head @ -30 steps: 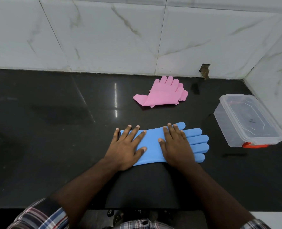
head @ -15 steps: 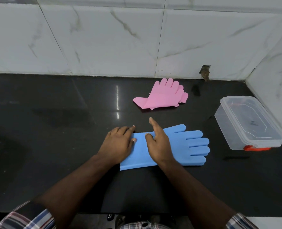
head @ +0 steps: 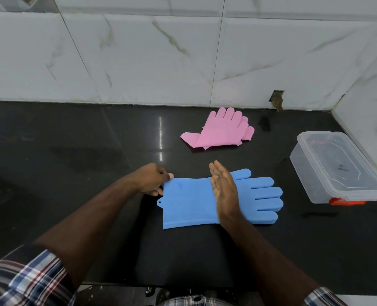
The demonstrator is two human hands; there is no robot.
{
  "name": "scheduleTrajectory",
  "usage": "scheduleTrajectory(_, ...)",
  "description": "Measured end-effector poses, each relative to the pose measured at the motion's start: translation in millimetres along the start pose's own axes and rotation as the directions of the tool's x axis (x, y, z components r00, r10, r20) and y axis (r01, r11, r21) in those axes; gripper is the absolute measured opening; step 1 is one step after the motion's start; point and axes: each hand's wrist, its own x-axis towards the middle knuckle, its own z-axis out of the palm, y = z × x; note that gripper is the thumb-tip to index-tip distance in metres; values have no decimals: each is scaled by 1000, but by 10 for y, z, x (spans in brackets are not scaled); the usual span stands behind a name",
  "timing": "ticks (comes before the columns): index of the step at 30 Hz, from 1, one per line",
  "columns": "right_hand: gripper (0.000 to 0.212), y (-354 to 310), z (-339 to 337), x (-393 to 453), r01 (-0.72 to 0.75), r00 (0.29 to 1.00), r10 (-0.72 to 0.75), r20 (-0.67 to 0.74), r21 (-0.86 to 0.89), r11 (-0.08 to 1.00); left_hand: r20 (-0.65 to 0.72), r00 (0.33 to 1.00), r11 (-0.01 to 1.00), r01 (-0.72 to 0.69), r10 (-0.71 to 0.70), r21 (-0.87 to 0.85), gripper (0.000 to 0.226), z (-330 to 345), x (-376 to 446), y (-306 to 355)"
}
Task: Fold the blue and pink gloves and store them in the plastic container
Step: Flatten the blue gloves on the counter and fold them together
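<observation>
Lower frame: two forearms in plaid sleeves (head: pixel 26 277) reach up over the black counter (head: pixel 73 151). Centre frame: blue gloves (head: pixel 192 204), stacked flat, cuff to the left, fingers pointing right. The left hand (head: pixel 153 180) is closed in a pinch on the cuff's upper left corner, apparently to lift that end for folding. The right hand (head: pixel 224 191) stands on edge across the middle of the gloves, fingers straight and together, gripping nothing; it likely marks the fold line and pins the gloves down. Half a second earlier the left hand lay knuckled over the cuff and the right was only beginning to turn up; now the cuff is uncovered. Above centre: pink gloves (head: pixel 218 131), already folded, lying well apart near the tiled wall (head: pixel 139 62). Right edge: plastic container (head: pixel 335 171), lid on, orange clip (head: pixel 346 202) at its near end, nothing stored yet.
</observation>
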Motion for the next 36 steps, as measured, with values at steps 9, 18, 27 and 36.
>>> scheduleTrajectory(9, 61, -121, 1, -47, -77, 997, 80, -16, 134, 988, 85, 988, 875, -72, 127, -478, 17, -46, -182, 220)
scheduleTrajectory(18, 35, -458, -79, -292, 102, 993, -83, 82, -278, 955, 238, 948, 705, 21, 211, -709, 25, 16, -236, 607)
scheduleTrajectory(27, 73, -446, -52, -773, 515, 784, -507, 359, -832, 207, 264, 942, 665, 62, 208, -744, 31, 184, -289, 856)
scheduleTrajectory(36, 32, -718, -414, -781, 398, 881, -408, 238, -839, 371, 212, 958, 744, -4, 195, -668, 26, 405, -222, 1256)
